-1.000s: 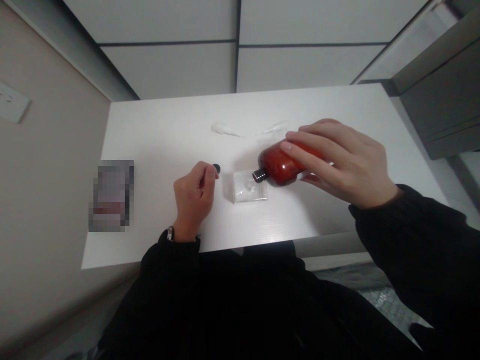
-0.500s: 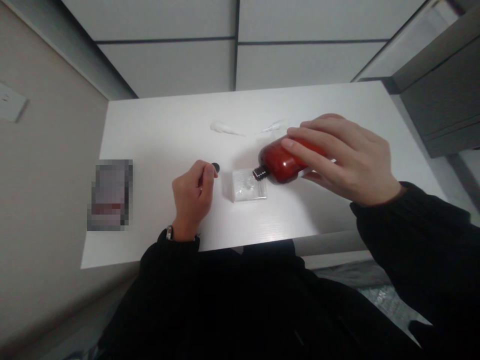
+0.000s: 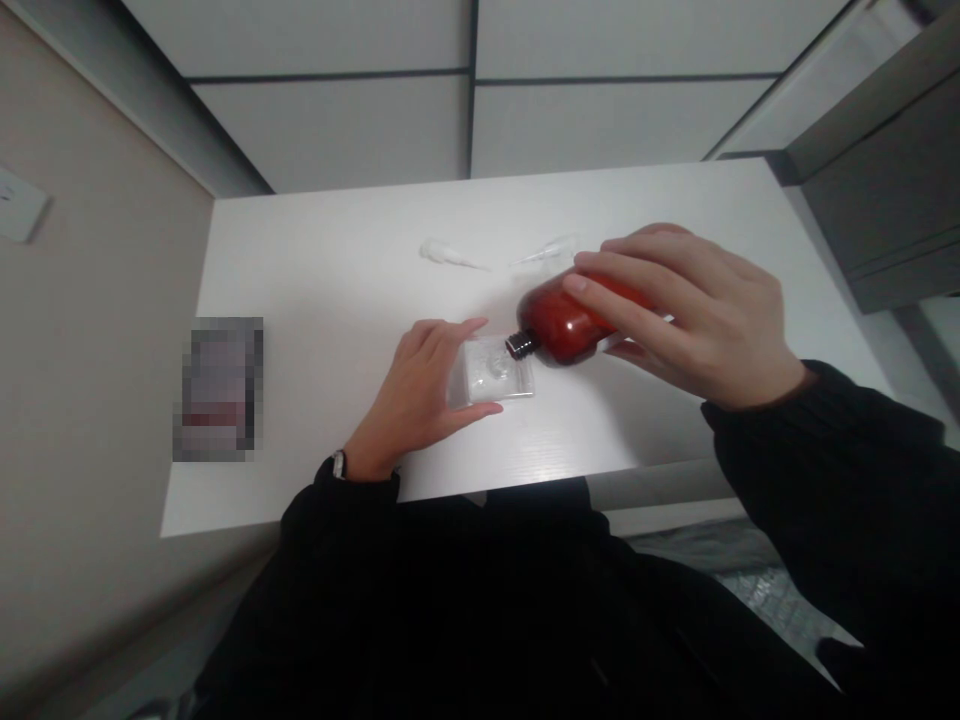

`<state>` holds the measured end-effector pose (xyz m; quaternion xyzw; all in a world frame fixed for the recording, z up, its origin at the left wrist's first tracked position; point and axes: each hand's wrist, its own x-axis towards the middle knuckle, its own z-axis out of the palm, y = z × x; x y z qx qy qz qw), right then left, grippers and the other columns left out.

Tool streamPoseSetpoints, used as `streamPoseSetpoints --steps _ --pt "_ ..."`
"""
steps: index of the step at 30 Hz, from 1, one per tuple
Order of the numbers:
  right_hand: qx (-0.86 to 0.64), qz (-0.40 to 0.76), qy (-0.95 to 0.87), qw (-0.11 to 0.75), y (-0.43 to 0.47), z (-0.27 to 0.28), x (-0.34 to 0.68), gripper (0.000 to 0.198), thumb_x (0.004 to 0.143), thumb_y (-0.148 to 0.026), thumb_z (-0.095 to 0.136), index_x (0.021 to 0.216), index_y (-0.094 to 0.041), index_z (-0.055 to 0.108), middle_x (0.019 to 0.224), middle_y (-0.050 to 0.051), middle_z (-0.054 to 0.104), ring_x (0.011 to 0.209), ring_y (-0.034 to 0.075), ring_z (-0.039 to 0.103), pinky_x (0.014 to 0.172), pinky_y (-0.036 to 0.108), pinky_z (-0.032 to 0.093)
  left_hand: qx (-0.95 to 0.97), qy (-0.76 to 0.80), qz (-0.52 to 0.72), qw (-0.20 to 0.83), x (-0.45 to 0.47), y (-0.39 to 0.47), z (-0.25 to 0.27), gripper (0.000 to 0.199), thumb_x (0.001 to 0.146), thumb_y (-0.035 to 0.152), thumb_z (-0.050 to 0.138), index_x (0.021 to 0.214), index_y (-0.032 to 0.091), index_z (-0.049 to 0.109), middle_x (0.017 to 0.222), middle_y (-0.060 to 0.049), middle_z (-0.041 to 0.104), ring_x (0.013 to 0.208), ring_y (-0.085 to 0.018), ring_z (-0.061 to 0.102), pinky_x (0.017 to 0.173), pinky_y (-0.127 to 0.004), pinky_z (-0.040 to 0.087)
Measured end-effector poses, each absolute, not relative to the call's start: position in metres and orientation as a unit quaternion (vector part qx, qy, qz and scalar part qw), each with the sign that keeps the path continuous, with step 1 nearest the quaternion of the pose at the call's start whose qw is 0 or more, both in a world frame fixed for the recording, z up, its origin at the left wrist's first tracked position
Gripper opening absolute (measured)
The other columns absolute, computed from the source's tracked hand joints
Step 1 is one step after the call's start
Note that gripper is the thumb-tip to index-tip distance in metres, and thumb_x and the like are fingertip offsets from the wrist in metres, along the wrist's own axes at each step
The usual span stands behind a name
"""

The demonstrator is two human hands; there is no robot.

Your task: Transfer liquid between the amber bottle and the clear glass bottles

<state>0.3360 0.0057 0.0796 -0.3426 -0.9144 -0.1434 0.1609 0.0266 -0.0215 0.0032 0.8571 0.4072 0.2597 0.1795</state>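
Note:
My right hand (image 3: 697, 310) is wrapped round a reddish-brown bottle (image 3: 559, 320), tilted so that its uncapped black neck (image 3: 520, 346) points left. That neck is over a small clear plastic box (image 3: 491, 375) on the white table. My left hand (image 3: 427, 385) reaches in from the box's left side. Its thumb lies along the near edge and a finger along the far edge, spread apart; whether they press on the box I cannot tell. No liquid can be made out coming from the bottle.
Behind the box, two clear, thin-tipped plastic pieces (image 3: 454, 255) lie on the white table (image 3: 322, 260). A blurred-out rectangular object (image 3: 217, 385) is at the table's left end. White cabinet panels (image 3: 330, 130) stand along the back, a wall on the left.
My left hand has opened from a fist and moved right, to either side of the box. The small black round cap beside it is now out of sight. The bottle has hardly moved.

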Motion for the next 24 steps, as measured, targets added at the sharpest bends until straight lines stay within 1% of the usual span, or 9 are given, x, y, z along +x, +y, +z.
streamPoseSetpoints --steps 3,5,8,12,16,18,20,24 --pt "-0.344 -0.15 -0.914 0.154 0.0056 0.0789 0.3369 0.057 0.103 -0.035 0.061 0.159 -0.033 0.047 0.152 0.007 0.062 0.135 0.028 0.061 0.11 0.049 0.056 0.858 0.407 0.26 0.178 0.0277 -0.0221 0.0049 0.085 0.087 0.047 0.083 0.156 0.022 0.04 0.141 -0.015 0.062 0.125 -0.034 0.056 0.109 -0.051 0.046" --pt "-0.337 -0.152 -0.916 0.158 0.0059 0.0784 0.3376 0.061 0.102 -0.032 0.062 0.161 -0.033 0.044 0.154 0.007 0.06 0.137 0.028 0.061 0.112 0.048 0.055 0.859 0.403 0.261 0.177 0.0281 -0.0218 0.0056 0.085 0.086 0.047 0.083 0.155 0.021 0.041 0.141 -0.015 0.062 0.124 -0.034 0.057 0.109 -0.051 0.047" --pt "-0.3 -0.171 -0.92 0.186 0.0075 0.0778 0.3379 0.068 0.102 -0.029 0.065 0.164 -0.032 0.038 0.154 0.007 0.06 0.138 0.027 0.061 0.112 0.046 0.057 0.861 0.403 0.259 0.172 0.0282 -0.0214 0.006 0.084 0.086 0.047 0.084 0.154 0.02 0.041 0.141 -0.014 0.062 0.125 -0.033 0.057 0.109 -0.05 0.048" --pt "-0.28 -0.188 -0.918 0.209 0.0102 0.0782 0.3367 0.069 0.102 -0.029 0.066 0.165 -0.034 0.038 0.153 0.005 0.062 0.134 0.026 0.064 0.111 0.043 0.059 0.861 0.406 0.257 0.166 0.0284 -0.0218 0.0061 0.084 0.086 0.048 0.084 0.153 0.02 0.041 0.141 -0.014 0.062 0.125 -0.033 0.057 0.11 -0.049 0.048" --pt "-0.261 -0.22 -0.917 0.204 0.0113 0.079 0.3362 0.075 0.1 -0.028 0.069 0.167 -0.029 0.035 0.152 0.008 0.062 0.132 0.027 0.066 0.109 0.042 0.061 0.861 0.407 0.258 0.163 0.0286 -0.0218 0.0063 0.084 0.085 0.048 0.085 0.151 0.02 0.041 0.14 -0.014 0.062 0.124 -0.032 0.058 0.108 -0.05 0.049" --pt "-0.264 -0.214 -0.918 0.204 0.0114 0.0787 0.3367 0.074 0.101 -0.029 0.067 0.167 -0.03 0.034 0.153 0.007 0.061 0.133 0.026 0.066 0.111 0.042 0.06 0.862 0.405 0.259 0.162 0.0286 -0.0215 0.0062 0.082 0.086 0.048 0.085 0.151 0.02 0.042 0.139 -0.014 0.063 0.123 -0.032 0.058 0.108 -0.05 0.049" --pt "-0.28 -0.19 -0.918 0.205 0.0113 0.078 0.3374 0.07 0.102 -0.031 0.066 0.165 -0.034 0.037 0.155 0.004 0.06 0.135 0.026 0.064 0.113 0.043 0.059 0.862 0.402 0.262 0.162 0.0286 -0.0211 0.006 0.081 0.086 0.049 0.084 0.15 0.019 0.043 0.139 -0.014 0.063 0.123 -0.032 0.058 0.108 -0.049 0.049" --pt "-0.332 -0.107 -0.914 0.206 0.0106 0.078 0.3375 0.056 0.101 -0.04 0.068 0.155 -0.036 0.053 0.152 0.001 0.062 0.137 0.026 0.063 0.117 0.044 0.058 0.865 0.396 0.265 0.158 0.0286 -0.0208 0.0055 0.079 0.088 0.051 0.082 0.149 0.02 0.043 0.139 -0.014 0.062 0.123 -0.032 0.058 0.108 -0.049 0.049"
